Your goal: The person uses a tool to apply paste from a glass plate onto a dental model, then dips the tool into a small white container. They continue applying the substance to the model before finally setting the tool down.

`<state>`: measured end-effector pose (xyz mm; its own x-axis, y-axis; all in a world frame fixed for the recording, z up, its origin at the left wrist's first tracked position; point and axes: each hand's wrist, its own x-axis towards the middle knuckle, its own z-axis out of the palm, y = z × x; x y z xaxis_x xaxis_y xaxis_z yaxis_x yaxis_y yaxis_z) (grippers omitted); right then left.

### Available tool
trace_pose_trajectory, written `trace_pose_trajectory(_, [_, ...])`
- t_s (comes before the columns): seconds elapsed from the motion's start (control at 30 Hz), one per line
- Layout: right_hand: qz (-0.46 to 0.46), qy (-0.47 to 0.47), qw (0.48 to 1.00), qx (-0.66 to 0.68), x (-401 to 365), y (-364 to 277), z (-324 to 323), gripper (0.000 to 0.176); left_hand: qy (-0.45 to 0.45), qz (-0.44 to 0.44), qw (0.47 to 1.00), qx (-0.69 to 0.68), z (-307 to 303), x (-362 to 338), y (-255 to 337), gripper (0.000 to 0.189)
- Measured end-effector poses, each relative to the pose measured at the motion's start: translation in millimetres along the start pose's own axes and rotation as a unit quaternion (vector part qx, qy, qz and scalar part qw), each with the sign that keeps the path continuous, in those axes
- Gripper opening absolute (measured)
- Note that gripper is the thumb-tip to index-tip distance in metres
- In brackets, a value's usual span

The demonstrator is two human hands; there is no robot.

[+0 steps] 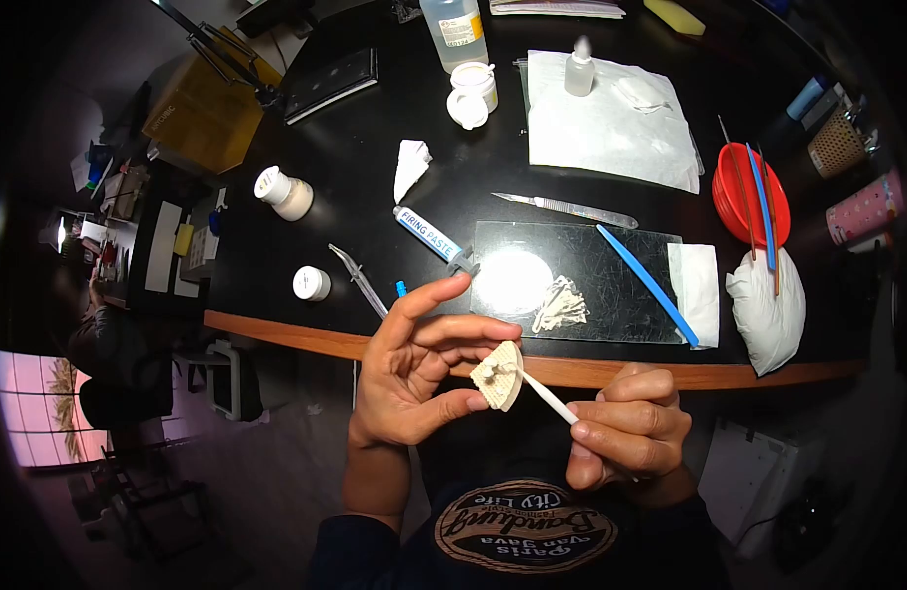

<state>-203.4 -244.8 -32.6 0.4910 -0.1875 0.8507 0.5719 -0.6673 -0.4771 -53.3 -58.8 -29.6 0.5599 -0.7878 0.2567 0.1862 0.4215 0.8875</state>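
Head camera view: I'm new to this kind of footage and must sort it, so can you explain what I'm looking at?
There is no machine here: one camera worn on the person's head looks down at two bare hands, and its wide lens bends the edges. The left hand pinches a small cream ridged pad carrying a tiny white piece; the right hand holds a thin white stick whose tip meets it. Beyond is a black table with a glass slab, a blue tool, a tube marked FIRING PASTE, a metal blade, a white jar and a red bowl.
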Motion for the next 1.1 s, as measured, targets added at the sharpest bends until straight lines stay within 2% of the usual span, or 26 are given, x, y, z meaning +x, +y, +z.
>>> trace_pose_trajectory(0.47, [-0.019, 0.017, 1.000, -0.006, -0.7, 3.3, 5.9, 0.014, 0.005, -0.011, 1.000, 0.003, 1.2, -0.9, 1.8, 0.097])
trace_pose_trajectory(1.1, [-0.031, -0.005, 0.999, 0.012, -1.3, 4.8, 3.2, 0.019, 0.013, -0.015, 1.000, -0.001, 2.1, -1.2, 2.0, 0.096])
